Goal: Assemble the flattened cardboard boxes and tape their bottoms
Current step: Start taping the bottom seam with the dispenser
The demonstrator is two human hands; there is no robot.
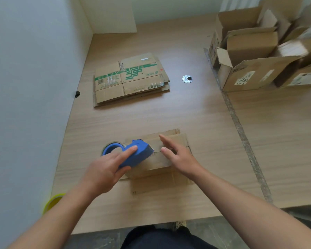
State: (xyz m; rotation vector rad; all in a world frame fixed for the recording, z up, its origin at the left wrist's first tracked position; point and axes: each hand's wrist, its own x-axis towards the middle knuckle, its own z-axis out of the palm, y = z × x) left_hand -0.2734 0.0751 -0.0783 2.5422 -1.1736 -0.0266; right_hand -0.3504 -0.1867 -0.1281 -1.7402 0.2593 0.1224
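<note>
- Head view: shows small brown cardboard box (162, 159), flaps folded shut on top, near the front of a light wooden table (151, 119).
- Grips blue plastic tape dispenser (133, 155) in left hand (104, 169), fingers curled round it, index finger along its top, nose on the flap seam.
- Rests right hand (180, 157) on the box just beside, fingers straight, slightly spread.
- Farther back, well apart: stack of flattened green-printed cardboard boxes (131, 79).
- Far right: open brown cartons (255, 69).
</note>
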